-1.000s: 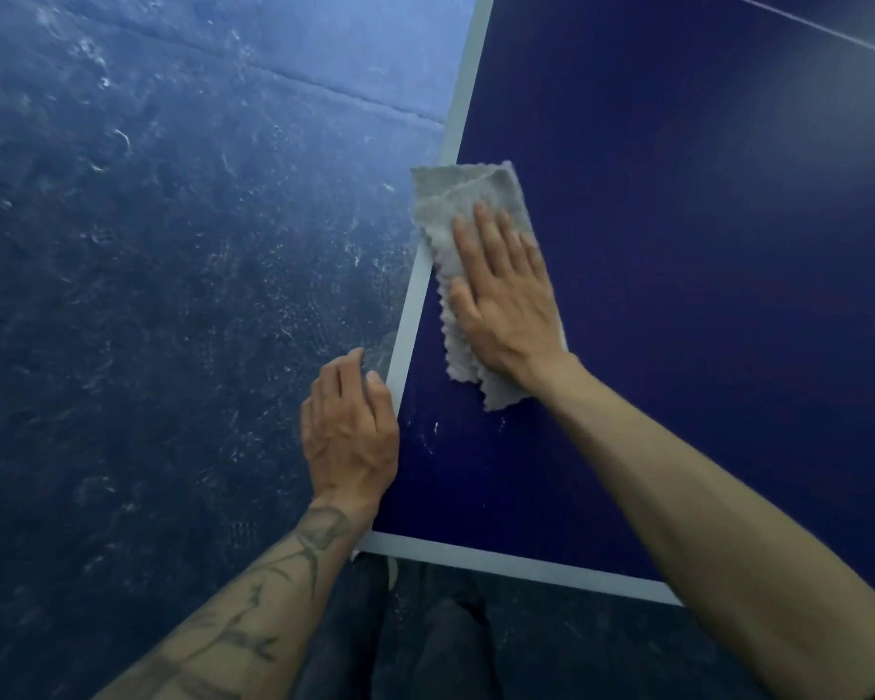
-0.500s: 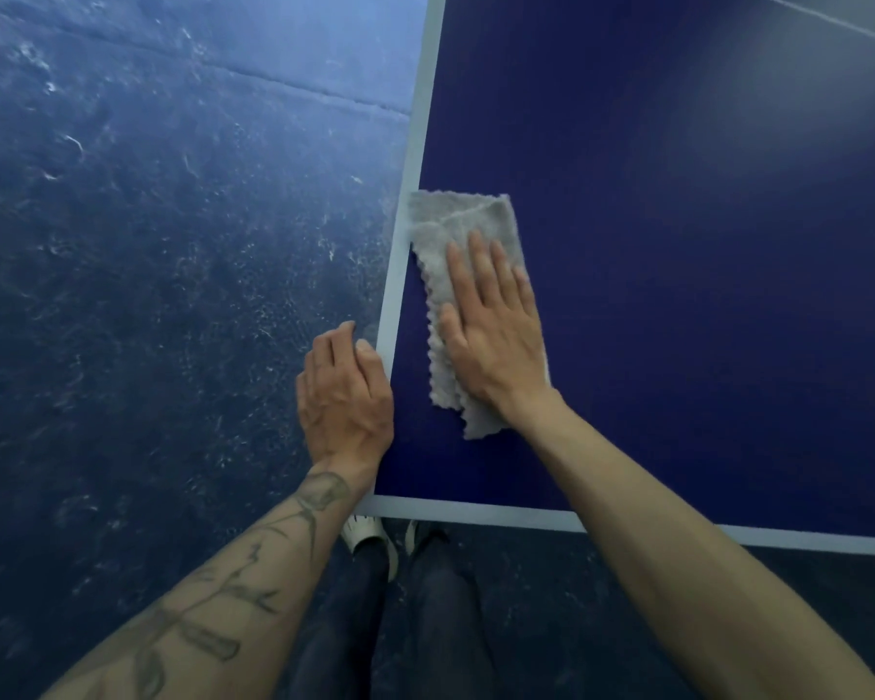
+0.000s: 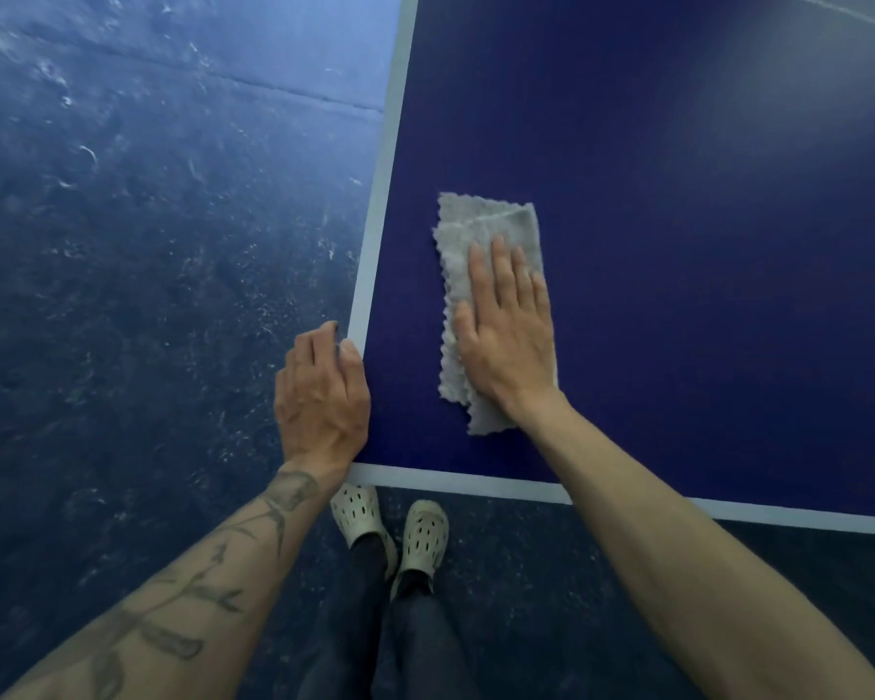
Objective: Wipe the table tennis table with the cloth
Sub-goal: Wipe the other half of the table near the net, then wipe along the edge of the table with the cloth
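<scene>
Left hand (image 3: 322,396): fingers curled over the table (image 3: 678,245) side edge at the near corner, bracing. Cloth (image 3: 476,234) has shifted right off the white border, now on blue. Right hand (image 3: 508,341) lies flat on it, fingers straight, pressing. Edge strip probably done, interior next.

Right hand (image 3: 508,336) flat on folded grey cloth (image 3: 468,229), fingers straight; cloth sticks out past the fingertips and beside the thumb on the blue table (image 3: 678,194). Left hand (image 3: 322,396) grips the table's corner edge, fingers curled over the side.
</scene>
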Demonstrator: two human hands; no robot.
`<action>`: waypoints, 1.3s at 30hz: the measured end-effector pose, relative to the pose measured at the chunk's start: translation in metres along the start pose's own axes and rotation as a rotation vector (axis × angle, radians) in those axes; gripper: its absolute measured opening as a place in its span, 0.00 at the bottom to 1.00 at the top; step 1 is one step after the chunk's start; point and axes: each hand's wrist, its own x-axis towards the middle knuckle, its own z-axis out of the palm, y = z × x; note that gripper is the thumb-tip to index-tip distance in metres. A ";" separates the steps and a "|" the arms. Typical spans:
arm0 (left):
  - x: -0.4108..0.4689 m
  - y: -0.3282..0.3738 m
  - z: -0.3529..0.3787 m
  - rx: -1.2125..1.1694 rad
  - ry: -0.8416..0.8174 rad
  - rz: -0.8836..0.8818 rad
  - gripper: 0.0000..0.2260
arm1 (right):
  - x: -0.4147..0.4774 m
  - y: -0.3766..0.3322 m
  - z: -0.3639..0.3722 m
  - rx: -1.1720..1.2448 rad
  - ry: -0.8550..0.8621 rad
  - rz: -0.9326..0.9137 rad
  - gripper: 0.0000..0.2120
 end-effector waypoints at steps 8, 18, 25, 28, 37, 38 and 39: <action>-0.024 -0.015 -0.009 -0.152 0.055 -0.013 0.20 | -0.077 -0.047 0.025 -0.016 -0.036 -0.422 0.31; -0.058 -0.049 -0.017 -0.226 -0.020 -0.076 0.24 | -0.101 -0.047 0.024 -0.035 -0.039 -0.140 0.32; -0.054 -0.094 -0.038 -0.296 -0.025 -0.070 0.21 | -0.042 -0.121 0.030 -0.017 -0.048 -0.093 0.33; -0.048 -0.094 -0.047 -0.364 -0.077 -0.085 0.14 | -0.054 -0.131 0.033 -0.016 -0.042 -0.088 0.33; -0.061 -0.073 -0.051 -0.694 -0.306 -0.233 0.11 | -0.129 -0.154 0.056 -0.091 0.009 -0.120 0.30; -0.067 -0.075 -0.051 -0.715 -0.302 -0.266 0.09 | -0.137 -0.157 0.059 -0.083 0.007 -0.117 0.30; -0.074 -0.078 -0.052 -0.740 -0.294 -0.307 0.08 | -0.146 -0.161 0.061 -0.069 0.009 -0.110 0.30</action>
